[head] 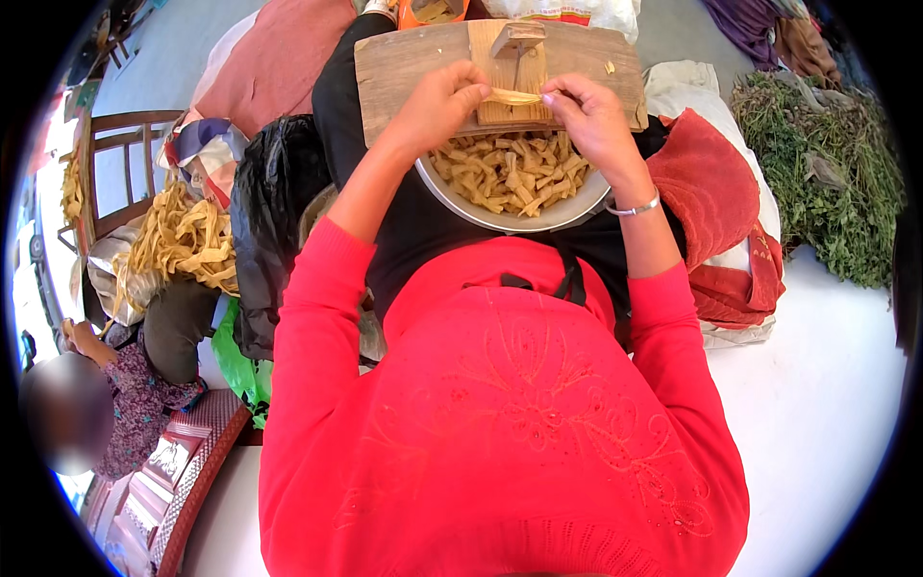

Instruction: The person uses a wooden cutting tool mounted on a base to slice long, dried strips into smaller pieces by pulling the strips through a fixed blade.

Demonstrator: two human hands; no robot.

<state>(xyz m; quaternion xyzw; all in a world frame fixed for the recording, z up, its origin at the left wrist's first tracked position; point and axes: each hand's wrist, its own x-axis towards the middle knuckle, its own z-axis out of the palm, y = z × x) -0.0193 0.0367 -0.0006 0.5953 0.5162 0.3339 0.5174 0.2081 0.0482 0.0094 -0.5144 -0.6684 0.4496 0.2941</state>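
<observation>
A pale yellow dried strip (pixel 515 97) is stretched between my two hands, over a wooden board (pixel 411 72). My left hand (pixel 451 101) pinches one end of it, and my right hand (pixel 588 115) pinches the other. Just beyond the strip, a blade with a wooden block (pixel 519 36) on top stands upright on the board's middle piece. Below the board's near edge, a round metal basin (pixel 497 225) holds many short, cut yellow pieces (pixel 515 173). The strip's exact material cannot be told.
At left lie a black plastic bag (pixel 274 238) and a heap of long yellow strips (pixel 191 231), with a seated person (pixel 137 389) nearby. Red cloth (pixel 707 187) lies to the right of the basin. Farther right is a pile of green plants (pixel 822 173). An orange container (pixel 433 13) stands beyond the board.
</observation>
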